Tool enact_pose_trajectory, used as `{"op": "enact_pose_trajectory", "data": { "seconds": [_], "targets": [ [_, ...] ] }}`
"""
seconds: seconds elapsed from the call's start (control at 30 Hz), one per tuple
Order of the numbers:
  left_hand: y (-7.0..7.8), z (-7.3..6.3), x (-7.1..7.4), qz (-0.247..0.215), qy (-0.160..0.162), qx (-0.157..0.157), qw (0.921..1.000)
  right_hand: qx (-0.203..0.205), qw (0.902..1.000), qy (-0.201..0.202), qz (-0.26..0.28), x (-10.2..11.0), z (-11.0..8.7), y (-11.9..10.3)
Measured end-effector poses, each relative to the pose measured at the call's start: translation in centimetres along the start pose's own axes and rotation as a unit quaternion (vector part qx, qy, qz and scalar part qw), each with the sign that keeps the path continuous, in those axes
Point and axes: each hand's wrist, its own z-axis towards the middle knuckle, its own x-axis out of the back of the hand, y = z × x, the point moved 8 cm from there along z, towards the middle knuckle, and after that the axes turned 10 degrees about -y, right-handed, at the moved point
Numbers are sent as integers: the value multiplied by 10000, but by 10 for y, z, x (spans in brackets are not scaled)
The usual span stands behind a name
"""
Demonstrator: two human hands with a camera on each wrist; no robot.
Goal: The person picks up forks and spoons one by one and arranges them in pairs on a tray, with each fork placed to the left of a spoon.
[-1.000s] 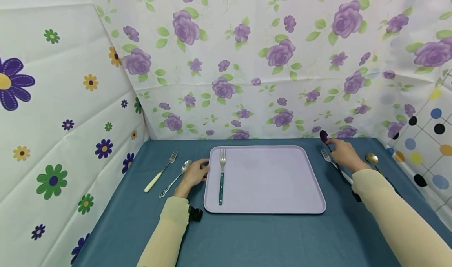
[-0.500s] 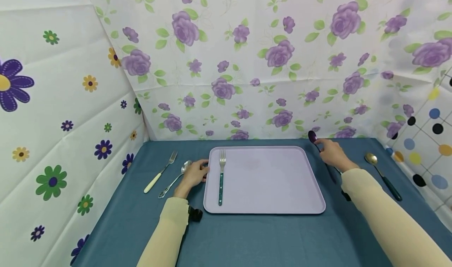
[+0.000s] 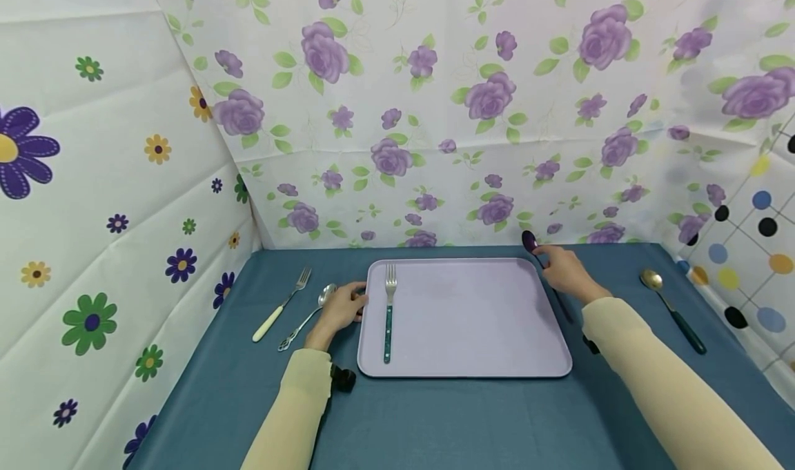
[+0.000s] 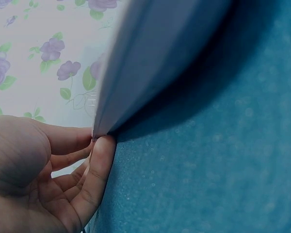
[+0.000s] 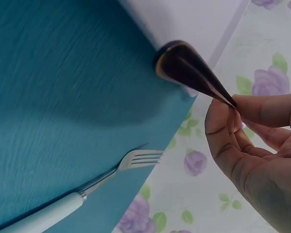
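My right hand point(image 3: 566, 273) pinches a dark purple spoon point(image 5: 184, 65) by its neck, just beyond the tray's far right corner. The spoon's bowl points away from me; much of its handle is hidden in the right wrist view. At the left rim of a pale lilac tray point(image 3: 472, 318), my left hand point(image 3: 340, 308) pinches the edge between thumb and fingers. A fork with a dark green handle point(image 3: 388, 318) lies lengthwise on the tray's left side. In the right wrist view, a white-handled fork point(image 5: 136, 160) lies on the cloth below the spoon; my right arm covers it in the head view.
Left of the tray lie a cream-handled fork point(image 3: 281, 306) and a silver spoon point(image 3: 307, 319) with an ornate handle, close to my left hand. A gold spoon with a green handle point(image 3: 673, 311) lies at the far right. Patterned sheets point(image 3: 397, 111) rise behind and beside the blue-covered table point(image 3: 459, 422).
My right hand has moved left with the purple spoon, from over the white-handled fork to near the tray's far right corner. The gold spoon's handle is uncovered. My left hand stays at the rim.
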Motion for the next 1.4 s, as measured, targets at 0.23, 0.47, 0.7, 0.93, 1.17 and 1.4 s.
{"op": "enact_pose_trajectory", "data": {
  "seconds": [0.23,0.47,0.7,0.93,1.17,1.4],
  "targets": [
    [0,0,0,-20,-5,14,10000,57,9999,66,-128,-3,3,-9],
    [-2,0,-1,-35,0,58,10000,49,10000,-40,-56,-6,4,-13],
    [-3,1,-2,-54,-12,47,10000,96,9999,-5,-76,-10,3,-18],
    [-3,0,-2,-57,-15,37,10000,81,9998,41,-183,-11,5,-19],
    [-1,0,-1,-22,-18,62,10000,3,9998,-26,-193,-15,6,-23],
    [-1,0,0,5,-21,64,10000,183,9996,-28,-214,-18,8,-33]
  ]
}}
